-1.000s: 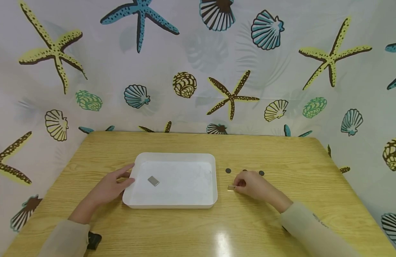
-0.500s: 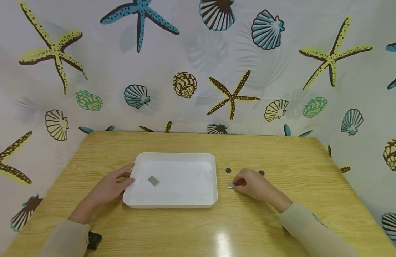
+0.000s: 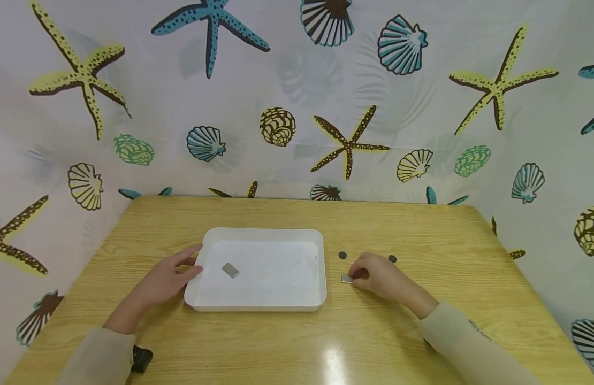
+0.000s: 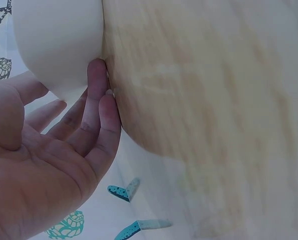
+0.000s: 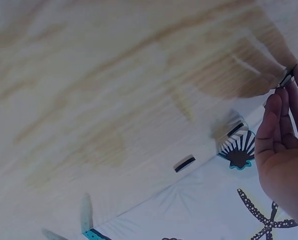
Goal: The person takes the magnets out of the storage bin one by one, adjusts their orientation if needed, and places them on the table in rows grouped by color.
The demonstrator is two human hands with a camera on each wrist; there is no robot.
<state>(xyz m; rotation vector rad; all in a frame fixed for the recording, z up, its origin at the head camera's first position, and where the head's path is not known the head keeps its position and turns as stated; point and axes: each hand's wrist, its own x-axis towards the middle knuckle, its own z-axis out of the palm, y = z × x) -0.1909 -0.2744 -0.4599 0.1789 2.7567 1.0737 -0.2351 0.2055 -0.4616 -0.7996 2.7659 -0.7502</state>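
Note:
A shallow white tray (image 3: pixel 262 308) stands on the wooden table, and a small silver-grey rectangular piece (image 3: pixel 230 270) lies inside it. My left hand (image 3: pixel 161 279) holds the tray's left side; its thumb reaches over the rim while other fingers touch the outer wall (image 4: pixel 63 40). To the right of the tray, my right hand (image 3: pixel 380 276) pinches a second small flat silver rectangle (image 3: pixel 346 278) between thumb and fingertips, low over the table or touching it. In the right wrist view the piece (image 5: pixel 287 78) appears edge-on. Part of it is hidden by the fingers.
Behind the right hand lie two small black discs, a left one (image 3: pixel 342 255) and a right one (image 3: pixel 392 259). The wooden table (image 3: pixel 239 347) extends around the tray. A white cloth (image 3: pixel 287 69) printed with starfish and shells hangs at the back and sides.
My right hand has shifted slightly away from me, covering a third black disc that showed earlier. The pinched rectangle has tilted, showing more of its silver face. My left hand stays put.

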